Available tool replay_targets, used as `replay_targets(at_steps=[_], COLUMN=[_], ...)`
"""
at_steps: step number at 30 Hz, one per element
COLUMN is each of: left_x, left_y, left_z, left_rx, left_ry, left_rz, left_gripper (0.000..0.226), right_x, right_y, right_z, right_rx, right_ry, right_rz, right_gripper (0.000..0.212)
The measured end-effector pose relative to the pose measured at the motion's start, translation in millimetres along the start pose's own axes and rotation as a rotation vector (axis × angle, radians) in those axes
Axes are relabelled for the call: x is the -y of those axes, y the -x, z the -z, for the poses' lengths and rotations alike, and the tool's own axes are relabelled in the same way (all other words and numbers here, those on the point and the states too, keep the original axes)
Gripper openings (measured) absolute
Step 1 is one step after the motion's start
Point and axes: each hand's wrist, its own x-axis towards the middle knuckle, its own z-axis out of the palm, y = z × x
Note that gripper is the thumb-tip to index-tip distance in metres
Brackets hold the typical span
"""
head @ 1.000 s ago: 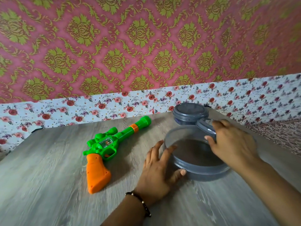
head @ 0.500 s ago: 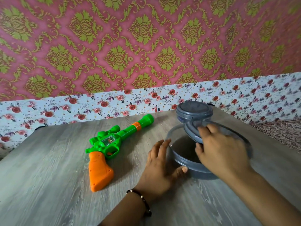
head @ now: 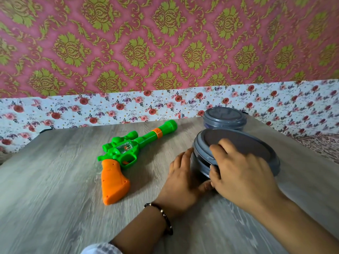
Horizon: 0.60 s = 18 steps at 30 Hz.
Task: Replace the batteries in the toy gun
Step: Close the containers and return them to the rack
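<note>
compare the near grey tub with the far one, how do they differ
The near tub looks wider than the far tub. The near tub's lid sits tilted and partly raised, both hands on the tub; the far tub's lid lies flat and untouched. Both are round, grey, and stand on the table.

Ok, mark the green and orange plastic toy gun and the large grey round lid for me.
green and orange plastic toy gun [head: 117, 154]: head view, green body.
large grey round lid [head: 238, 142]: head view, dark top.

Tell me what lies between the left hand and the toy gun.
Nothing: in the head view only bare wooden tabletop separates the left hand from the toy gun.
</note>
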Motion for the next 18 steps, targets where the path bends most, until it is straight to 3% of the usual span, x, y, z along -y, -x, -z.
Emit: replay_targets(at_steps=[4, 8, 14, 18], left_x=[1, 4, 4, 2], left_y=[0, -1, -2, -1], left_z=[0, -2, -2, -5], left_rx=[0.000, 0.004, 0.011, -0.068], left_ry=[0.027, 0.061, 0.082, -0.121], left_rz=[0.012, 0.062, 0.025, -0.061], left_gripper=[0.107, 0.105, 0.097, 0.083], right_x=[-4, -41, -107, -110], right_y=[-9, -32, -53, -52], right_z=[10, 10, -24, -46], right_rx=[0.035, -0.150, -0.016, 0.148], right_ry=[-0.231, -0.384, -0.211, -0.280], right_rz=[-0.024, -0.041, -0.201, -0.304], right_gripper=[0.028, 0.022, 0.027, 0.023])
